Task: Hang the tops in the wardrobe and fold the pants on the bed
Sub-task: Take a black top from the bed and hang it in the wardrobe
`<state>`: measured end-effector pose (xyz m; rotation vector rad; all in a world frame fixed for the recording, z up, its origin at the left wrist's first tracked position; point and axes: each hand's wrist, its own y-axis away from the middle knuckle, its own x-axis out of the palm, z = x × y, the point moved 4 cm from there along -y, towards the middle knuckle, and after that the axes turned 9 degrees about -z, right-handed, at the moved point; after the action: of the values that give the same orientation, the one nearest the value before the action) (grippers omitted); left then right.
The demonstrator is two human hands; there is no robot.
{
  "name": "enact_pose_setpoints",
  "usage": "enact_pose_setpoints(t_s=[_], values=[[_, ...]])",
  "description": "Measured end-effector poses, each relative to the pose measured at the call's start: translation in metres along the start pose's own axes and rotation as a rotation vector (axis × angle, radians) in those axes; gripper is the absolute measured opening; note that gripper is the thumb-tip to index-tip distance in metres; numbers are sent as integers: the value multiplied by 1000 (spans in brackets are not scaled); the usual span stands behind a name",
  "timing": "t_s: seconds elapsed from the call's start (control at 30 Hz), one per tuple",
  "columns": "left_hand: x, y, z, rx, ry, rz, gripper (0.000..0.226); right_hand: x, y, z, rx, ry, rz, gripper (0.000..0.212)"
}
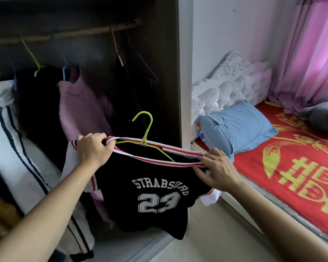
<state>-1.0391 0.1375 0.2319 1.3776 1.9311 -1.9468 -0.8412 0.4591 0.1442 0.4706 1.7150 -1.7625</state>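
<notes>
The black top (pixel 155 195) hangs in front of the open wardrobe (pixel 169 72), its striped neck stretched wide around a green hanger (pixel 147 133) whose hook stands up. Our left hand (pixel 92 150) grips one end of the neckband and our right hand (pixel 218 171) pinches the other, so we judge we are settling the top onto the hanger. Next we must free a hand, take the hook and lift it to the rail (pixel 74 34).

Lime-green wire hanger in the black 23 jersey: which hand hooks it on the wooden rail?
Probably left: the left hand grips the striped collar by the lime-green wire hanger, below the wooden rail; the right hand is bedside.
</notes>
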Motion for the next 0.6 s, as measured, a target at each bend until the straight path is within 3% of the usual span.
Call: enact_pose_setpoints(t_s=[0.13, 0.2, 0.3, 0.43, 0.6], values=[[8, 1, -26, -36, 97, 29, 36, -8, -41, 20, 67, -115, -71, 28], [11, 1, -39, -110, 190, 47, 36, -8, -59, 25, 133, -209, -9, 28], [16, 3, -54, -192, 278, 69, 37, -6, -80, 25, 160, -236, 128, 44], [26, 5, -62, -235, 275, 153, 40, -12, -101, 17, 66, -241, 244, 34], [26, -22, -58, -204, 252, 213, 14, -22, -121, 5, 98, -317, 309, 30]])
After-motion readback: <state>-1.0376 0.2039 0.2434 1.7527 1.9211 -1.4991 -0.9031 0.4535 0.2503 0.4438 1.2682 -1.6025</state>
